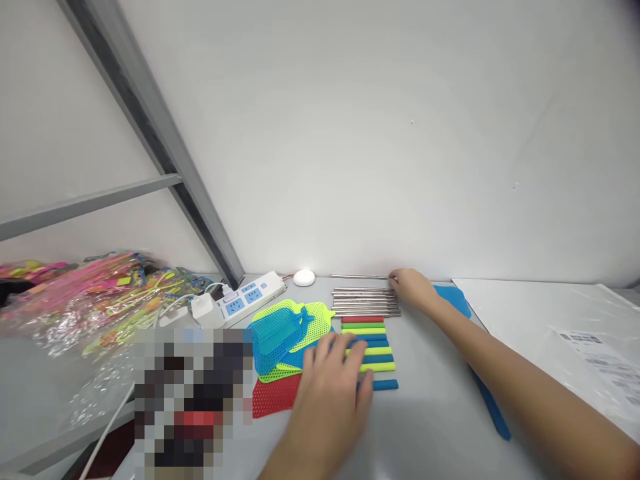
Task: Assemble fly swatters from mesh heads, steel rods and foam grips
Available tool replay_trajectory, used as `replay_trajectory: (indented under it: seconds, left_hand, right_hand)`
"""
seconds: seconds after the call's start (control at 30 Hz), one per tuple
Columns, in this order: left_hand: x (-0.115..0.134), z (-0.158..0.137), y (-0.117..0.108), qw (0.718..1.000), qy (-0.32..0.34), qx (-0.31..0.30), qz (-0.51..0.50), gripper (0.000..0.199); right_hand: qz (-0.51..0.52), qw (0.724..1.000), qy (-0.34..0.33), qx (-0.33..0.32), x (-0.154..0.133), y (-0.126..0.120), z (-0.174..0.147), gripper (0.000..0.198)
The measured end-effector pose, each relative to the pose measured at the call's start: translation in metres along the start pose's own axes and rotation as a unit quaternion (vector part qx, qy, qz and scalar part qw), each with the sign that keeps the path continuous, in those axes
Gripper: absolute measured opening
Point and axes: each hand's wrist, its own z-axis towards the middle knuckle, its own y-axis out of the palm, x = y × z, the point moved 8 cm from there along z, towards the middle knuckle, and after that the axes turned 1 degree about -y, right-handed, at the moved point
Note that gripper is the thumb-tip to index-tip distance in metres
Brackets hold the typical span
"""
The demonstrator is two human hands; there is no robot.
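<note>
My right hand (413, 288) is at the wall side of the table, its fingertips pinched on the end of a thin metal rod (360, 276). Just in front of that rod lies a row of similar metal rods (365, 303). My left hand (333, 380) hovers over or rests on the left ends of several coloured handle tubes (367, 330), fingers apart; contact cannot be told. The tubes are blue, yellow-green, green and red. Left of them, fly swatter heads overlap: a blue mesh one (275, 340), yellow-green ones (317, 320) and a red one (274, 397).
A power strip (255, 297) with plugged-in chargers and a round white device (304, 278) stand at the back. Plastic-wrapped colourful goods (90, 300) lie left, beside a metal frame (165, 147). Right are a blue piece (453, 297), partly behind my arm, and a white package (540, 313).
</note>
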Motion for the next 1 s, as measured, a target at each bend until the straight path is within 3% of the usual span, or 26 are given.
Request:
replay_trajectory:
  seconds: [0.13,0.2,0.33,0.43,0.6,1.0]
  left_hand:
    - [-0.033,0.066,0.001,0.993,-0.053,-0.074,0.077,0.027]
    - [-0.049,0.096,0.009,0.99,-0.074,-0.084,0.082,0.029]
    - [-0.07,0.13,0.033,0.987,-0.089,-0.102,0.083,0.028]
    - [-0.078,0.141,0.046,0.986,-0.097,-0.101,0.087,0.026]
    - [-0.089,0.15,0.056,0.986,-0.105,-0.098,0.082,0.031]
    - [-0.093,0.158,0.046,0.986,-0.133,-0.1,0.015,0.028]
  right_hand:
    - [0.058,0.998,-0.005,-0.034,0.006,-0.001,-0.004,0.034]
    - [0.089,0.995,-0.013,-0.048,0.004,-0.001,-0.004,0.034]
    - [0.151,0.986,-0.023,-0.067,0.001,0.001,-0.005,0.034]
    - [0.188,0.979,-0.021,-0.073,0.004,0.002,-0.007,0.032]
    - [0.234,0.968,-0.007,-0.095,0.008,0.001,-0.01,0.046]
    - [0.293,0.948,0.03,-0.121,0.002,0.008,-0.008,0.067]
